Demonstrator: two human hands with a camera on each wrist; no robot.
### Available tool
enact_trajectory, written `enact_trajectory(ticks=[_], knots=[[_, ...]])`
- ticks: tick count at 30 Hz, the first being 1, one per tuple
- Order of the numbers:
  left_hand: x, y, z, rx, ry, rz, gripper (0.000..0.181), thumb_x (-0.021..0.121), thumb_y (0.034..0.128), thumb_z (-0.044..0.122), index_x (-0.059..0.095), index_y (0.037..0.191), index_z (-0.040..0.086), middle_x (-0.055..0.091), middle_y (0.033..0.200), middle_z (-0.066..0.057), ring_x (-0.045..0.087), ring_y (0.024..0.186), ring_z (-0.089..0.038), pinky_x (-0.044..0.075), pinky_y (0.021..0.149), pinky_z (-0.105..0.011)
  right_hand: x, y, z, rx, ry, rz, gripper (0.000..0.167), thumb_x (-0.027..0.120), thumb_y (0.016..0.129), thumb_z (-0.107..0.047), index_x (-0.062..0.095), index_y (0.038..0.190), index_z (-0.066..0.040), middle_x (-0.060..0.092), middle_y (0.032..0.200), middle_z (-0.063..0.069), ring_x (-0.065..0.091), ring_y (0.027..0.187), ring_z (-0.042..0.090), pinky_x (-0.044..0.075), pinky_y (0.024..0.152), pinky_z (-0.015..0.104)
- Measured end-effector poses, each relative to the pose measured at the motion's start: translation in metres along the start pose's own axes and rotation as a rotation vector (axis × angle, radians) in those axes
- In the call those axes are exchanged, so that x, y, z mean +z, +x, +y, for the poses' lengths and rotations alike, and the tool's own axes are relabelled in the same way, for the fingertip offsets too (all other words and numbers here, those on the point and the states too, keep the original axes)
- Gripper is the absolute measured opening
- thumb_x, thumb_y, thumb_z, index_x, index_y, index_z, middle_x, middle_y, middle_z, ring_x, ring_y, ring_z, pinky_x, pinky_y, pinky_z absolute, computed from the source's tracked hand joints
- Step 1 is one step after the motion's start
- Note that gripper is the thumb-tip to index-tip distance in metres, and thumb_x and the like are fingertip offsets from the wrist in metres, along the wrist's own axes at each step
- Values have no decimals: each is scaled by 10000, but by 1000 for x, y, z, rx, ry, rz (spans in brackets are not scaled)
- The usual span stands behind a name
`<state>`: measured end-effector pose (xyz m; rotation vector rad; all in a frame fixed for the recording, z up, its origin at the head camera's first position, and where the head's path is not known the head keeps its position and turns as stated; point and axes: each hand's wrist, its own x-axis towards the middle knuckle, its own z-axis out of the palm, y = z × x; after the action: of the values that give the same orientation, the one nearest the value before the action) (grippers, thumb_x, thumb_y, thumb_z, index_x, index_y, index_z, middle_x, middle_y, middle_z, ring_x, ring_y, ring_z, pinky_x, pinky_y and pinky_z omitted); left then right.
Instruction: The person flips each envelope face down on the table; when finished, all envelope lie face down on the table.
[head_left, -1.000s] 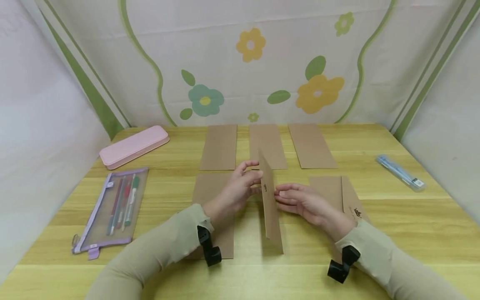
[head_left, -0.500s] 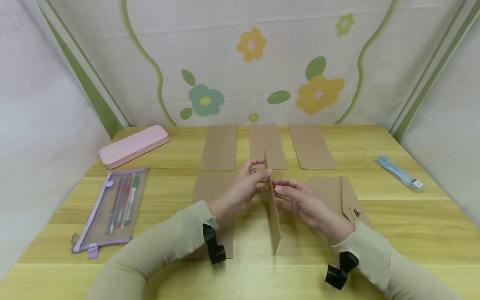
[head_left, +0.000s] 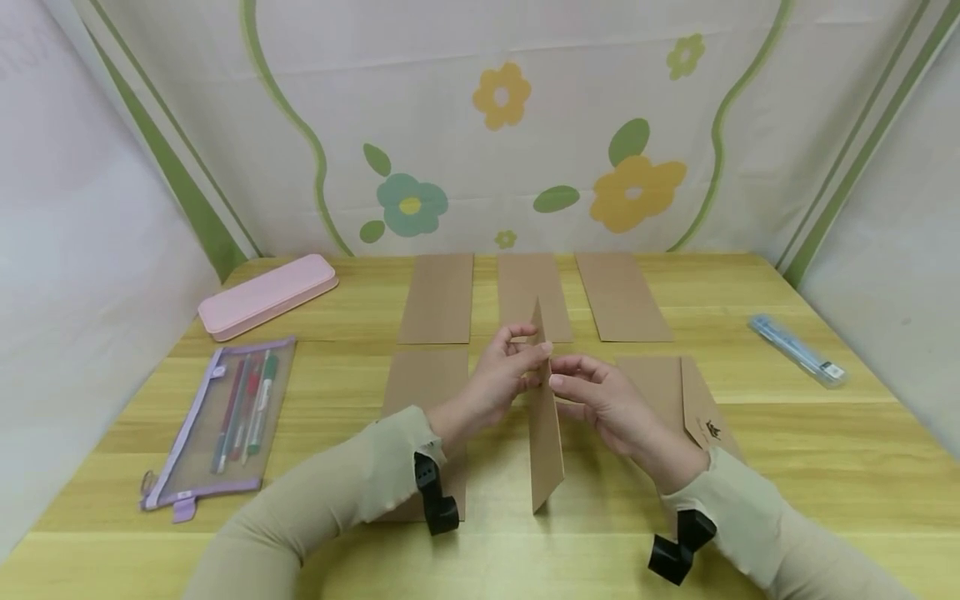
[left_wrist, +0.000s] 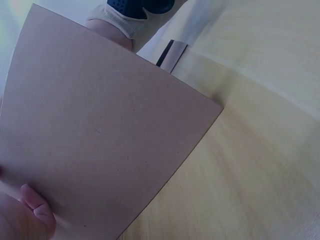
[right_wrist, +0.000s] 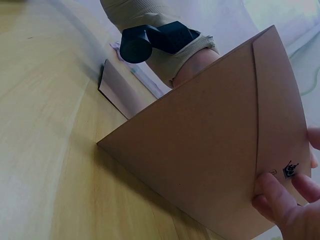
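Note:
A brown kraft envelope stands nearly edge-on between both hands above the table's middle. My left hand pinches it near its upper part; some fingertips of that hand rest on its plain face in the left wrist view. On the other side, my right hand holds the envelope with bent fingers and thumb at the flap, close to the printed black crown. The flap lies flat along its edge. Whether the right fingertips reach under it is hidden.
Under the left forearm lies one envelope; by the right hand is another with its flap showing. Several more form a back row. A pink case and mesh pen pouch lie left, a clear blue box right.
The envelope has turned from showing its printed flap side towards showing its plain side. Both hands have shifted slightly, the left one rightward, and the right fingers have moved onto the envelope.

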<state>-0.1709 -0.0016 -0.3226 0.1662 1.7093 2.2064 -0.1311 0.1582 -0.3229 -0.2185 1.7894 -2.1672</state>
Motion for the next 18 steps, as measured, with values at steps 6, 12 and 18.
enact_trajectory(ticks=[6,12,18], knots=[[2,0,-2,-5,17,23,424,621,876,129,408,1240,85,473,890,-24,485,755,-115,427,655,-222,0,-2,-1,-27,42,5,145,554,873,-24,576,991,-107,635,960,-50,617,898,83,516,803,265],[3,1,-3,13,36,24,397,635,860,112,439,1205,102,471,845,-2,477,750,-104,429,666,-215,0,-4,-1,-66,74,28,211,523,841,41,577,977,-112,655,939,-50,614,852,65,523,742,223],[4,2,-6,24,53,40,403,643,849,69,446,1200,74,461,790,8,442,691,-90,408,631,-196,-2,-3,0,-89,52,50,278,504,819,84,549,1046,-71,669,958,-44,625,869,76,527,756,238]])
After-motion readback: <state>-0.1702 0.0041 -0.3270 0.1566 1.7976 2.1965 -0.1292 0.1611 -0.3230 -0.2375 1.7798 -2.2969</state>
